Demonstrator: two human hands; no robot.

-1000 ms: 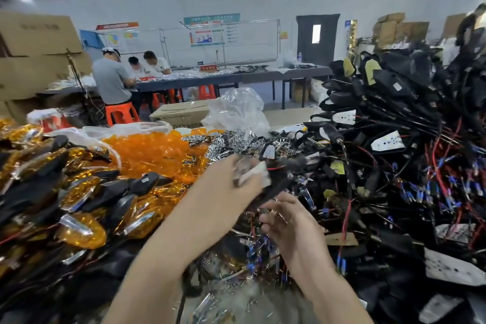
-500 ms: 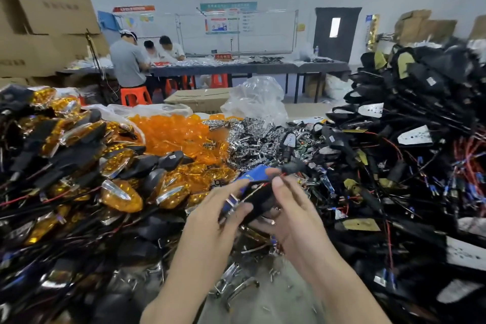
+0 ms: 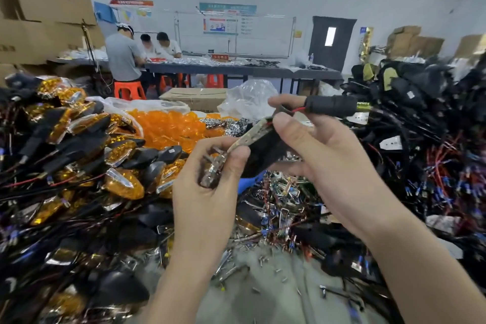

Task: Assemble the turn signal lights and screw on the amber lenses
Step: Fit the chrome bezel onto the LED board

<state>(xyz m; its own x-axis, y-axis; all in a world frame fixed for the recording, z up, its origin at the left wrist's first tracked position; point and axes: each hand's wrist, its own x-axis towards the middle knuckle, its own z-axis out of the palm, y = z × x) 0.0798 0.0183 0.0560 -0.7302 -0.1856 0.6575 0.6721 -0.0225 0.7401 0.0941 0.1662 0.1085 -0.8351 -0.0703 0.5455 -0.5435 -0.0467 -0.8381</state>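
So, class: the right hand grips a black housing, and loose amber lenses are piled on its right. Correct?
No. The right hand does grip the black housing, but the head view shows the amber lenses piled to its left.

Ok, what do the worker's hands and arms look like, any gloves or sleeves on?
The left hand and right hand are bare: no gloves, rings or tape that I can see. The left forearm and right forearm are uncovered right to the frame's bottom edge, with no sleeve, cuff, watch or wristband showing. Nails look short and unpainted.
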